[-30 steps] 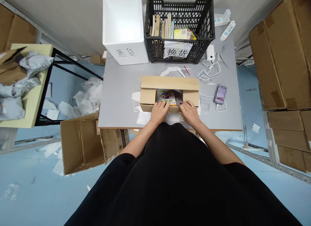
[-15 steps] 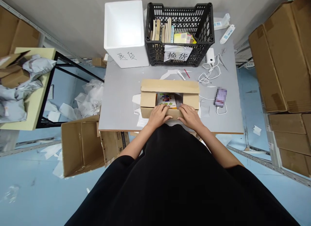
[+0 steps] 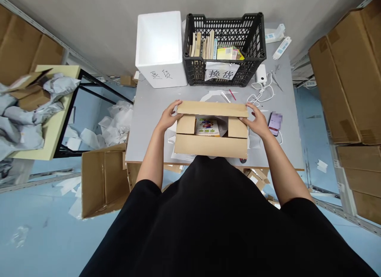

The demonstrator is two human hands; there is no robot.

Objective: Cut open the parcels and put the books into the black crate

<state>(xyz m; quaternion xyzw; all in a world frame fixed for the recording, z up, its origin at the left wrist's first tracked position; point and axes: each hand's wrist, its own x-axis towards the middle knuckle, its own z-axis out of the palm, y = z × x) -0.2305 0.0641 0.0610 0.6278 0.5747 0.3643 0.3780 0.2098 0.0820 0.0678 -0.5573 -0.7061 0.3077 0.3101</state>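
A cardboard box (image 3: 210, 146) lies on the grey table close to my body, its near and far flaps folded outward. Its two side flaps are folded inward, leaving a gap in the middle. Through the gap shows a book (image 3: 207, 127) with a colourful cover, beside some clear or whitish wrapping. My left hand (image 3: 169, 117) grips the left end of the far flap (image 3: 212, 108), thumb at its near corner and fingers at its far corner. At the right end, my right hand (image 3: 256, 120) holds the same flap between thumb and fingers.
Behind the box stand a white foam bin (image 3: 160, 76) and a black crate (image 3: 224, 56) of books. A phone (image 3: 274, 123), white cables (image 3: 262, 92) and a red strip (image 3: 232, 95) lie on the table. An open carton (image 3: 102, 181) stands at lower left.
Both hands have left the box's near side and moved outward and away to the ends of the far flap. The near flap now lies folded toward me. The view has shifted slightly.
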